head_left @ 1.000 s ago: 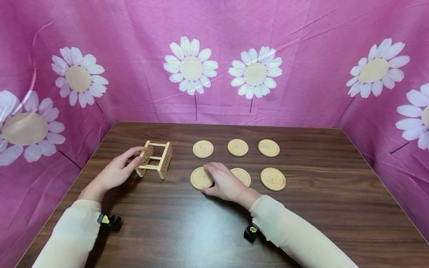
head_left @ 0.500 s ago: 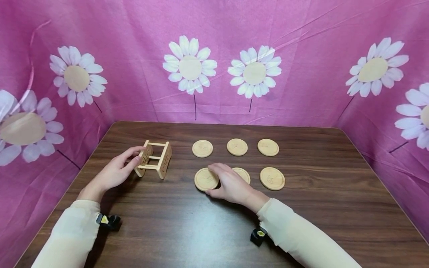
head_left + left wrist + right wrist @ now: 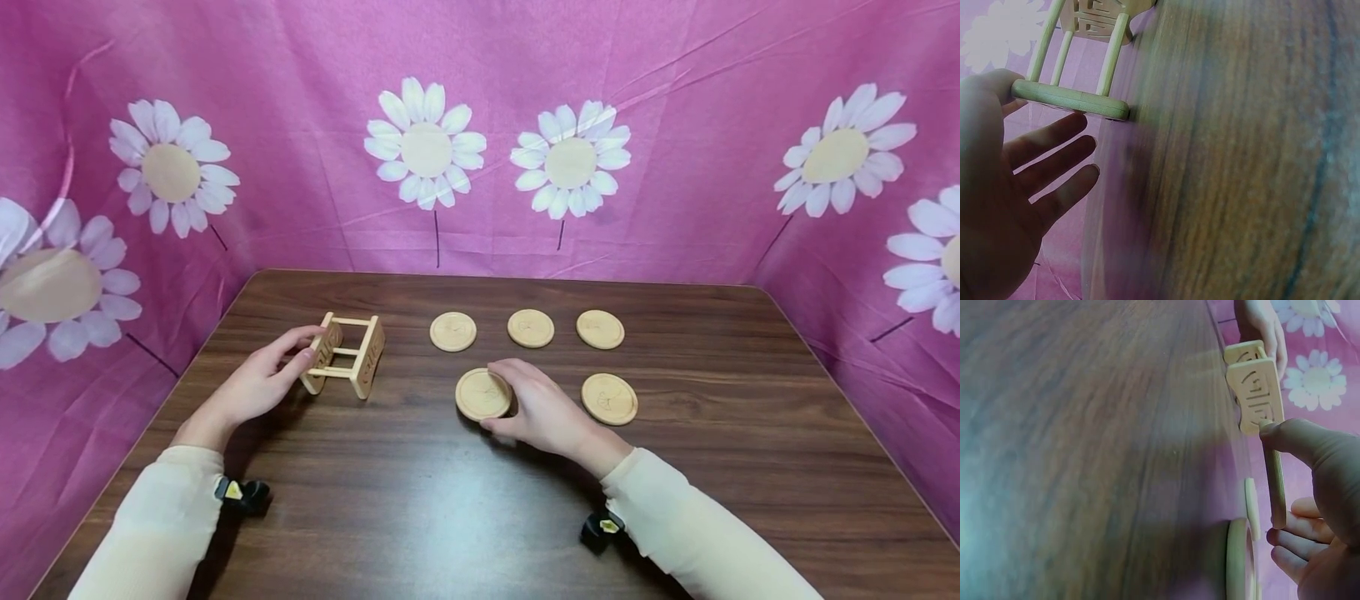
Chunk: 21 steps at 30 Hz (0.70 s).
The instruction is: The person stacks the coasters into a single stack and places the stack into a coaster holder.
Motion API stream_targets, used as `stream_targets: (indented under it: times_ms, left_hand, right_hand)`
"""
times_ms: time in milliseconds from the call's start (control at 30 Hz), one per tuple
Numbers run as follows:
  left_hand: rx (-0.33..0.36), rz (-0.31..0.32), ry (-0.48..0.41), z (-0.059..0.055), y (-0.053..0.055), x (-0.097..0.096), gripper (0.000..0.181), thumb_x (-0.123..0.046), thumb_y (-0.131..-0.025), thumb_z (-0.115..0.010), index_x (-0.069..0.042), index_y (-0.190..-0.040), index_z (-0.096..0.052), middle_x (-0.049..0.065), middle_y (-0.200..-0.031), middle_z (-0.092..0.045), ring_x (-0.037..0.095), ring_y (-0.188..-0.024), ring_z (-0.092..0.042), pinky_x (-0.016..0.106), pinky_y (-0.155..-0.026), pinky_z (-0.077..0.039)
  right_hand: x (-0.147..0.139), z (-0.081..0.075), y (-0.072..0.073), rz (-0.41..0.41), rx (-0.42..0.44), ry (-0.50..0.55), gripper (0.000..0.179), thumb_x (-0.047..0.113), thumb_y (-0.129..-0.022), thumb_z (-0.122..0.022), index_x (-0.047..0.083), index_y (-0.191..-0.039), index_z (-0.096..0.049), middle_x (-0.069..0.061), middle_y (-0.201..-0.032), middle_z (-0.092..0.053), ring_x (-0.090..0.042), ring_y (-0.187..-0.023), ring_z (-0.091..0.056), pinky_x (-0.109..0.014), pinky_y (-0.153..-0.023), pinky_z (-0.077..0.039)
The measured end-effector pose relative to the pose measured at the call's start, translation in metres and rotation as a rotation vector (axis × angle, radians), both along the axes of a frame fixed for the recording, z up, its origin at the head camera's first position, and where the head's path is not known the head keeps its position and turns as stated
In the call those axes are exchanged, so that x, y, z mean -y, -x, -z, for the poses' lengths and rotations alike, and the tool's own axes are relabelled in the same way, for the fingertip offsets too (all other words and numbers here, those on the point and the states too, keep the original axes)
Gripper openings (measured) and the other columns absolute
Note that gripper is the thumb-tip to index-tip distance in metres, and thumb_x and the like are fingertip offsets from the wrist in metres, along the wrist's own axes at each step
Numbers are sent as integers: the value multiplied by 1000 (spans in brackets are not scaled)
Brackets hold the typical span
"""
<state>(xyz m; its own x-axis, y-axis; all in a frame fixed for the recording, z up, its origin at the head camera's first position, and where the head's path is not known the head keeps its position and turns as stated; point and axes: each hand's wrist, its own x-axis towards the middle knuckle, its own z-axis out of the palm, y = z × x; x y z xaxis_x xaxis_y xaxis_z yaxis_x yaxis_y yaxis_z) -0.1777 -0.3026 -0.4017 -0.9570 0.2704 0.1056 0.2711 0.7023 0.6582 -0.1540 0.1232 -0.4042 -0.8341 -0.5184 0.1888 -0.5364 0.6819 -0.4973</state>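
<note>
In the head view my left hand (image 3: 262,375) is at the left side of a small wooden coaster holder (image 3: 369,358) with cut-out side panels and crossbars. Thumb and forefinger grip the end of its near panel (image 3: 1072,100); the other fingers stretch out free. My right hand (image 3: 543,412) pinches a round wooden coaster (image 3: 482,395) by its edge, tilted above the table. In the right wrist view that coaster (image 3: 1274,481) shows edge-on between thumb and fingers. Another front-row spot lies hidden behind the right hand.
Three coasters form the back row: left (image 3: 453,332), middle (image 3: 531,328) and right (image 3: 600,330). One more coaster (image 3: 609,399) lies right of my right hand. The brown wooden table (image 3: 420,517) meets a pink flowered cloth (image 3: 495,242) at the back.
My right hand has moved right and lifted the coaster off the table. The middle front coaster has gone out of sight behind it. The left hand and holder keep still.
</note>
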Motion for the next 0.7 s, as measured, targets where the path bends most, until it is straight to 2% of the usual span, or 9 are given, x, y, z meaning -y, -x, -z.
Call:
stream_targets:
  times_ms: [100,400,600,700]
  left_hand:
    - [3,1,1,0,0,0,44,-22,-116,-47,-9,-158,-50,29,-138,-64,44,-119,-68,55,-99,-52]
    - [-2,5,1,1,2,2,43,-22,-116,-49,-13,-158,-51,24,-134,-68,35,-117,-67,31,-94,-50]
    - [-18,18,-13,2,4,3,42,-18,-115,-50,-11,-156,-53,24,-132,-69,17,-108,-66,25,-90,-50]
    - [-14,15,-13,3,4,3,42,-18,-115,-50,-11,-156,-53,24,-132,-69,12,-107,-65,23,-90,-50]
  right_hand:
    - [-6,0,-1,13,-19,10,73,28,-86,-92,-5,-144,-61,-17,-141,-68,-35,-133,-64,-51,-116,-49]
    - [-21,1,-1,49,-31,17,72,27,-87,-92,-5,-143,-61,-17,-141,-68,-36,-133,-64,-52,-116,-50]
    - [-30,3,-1,61,-50,31,71,25,-85,-92,-5,-142,-62,-17,-138,-69,-34,-131,-65,-51,-115,-50]
    - [-35,5,-2,64,-63,24,71,25,-85,-93,-5,-141,-63,-16,-137,-70,-33,-129,-66,-51,-113,-51]
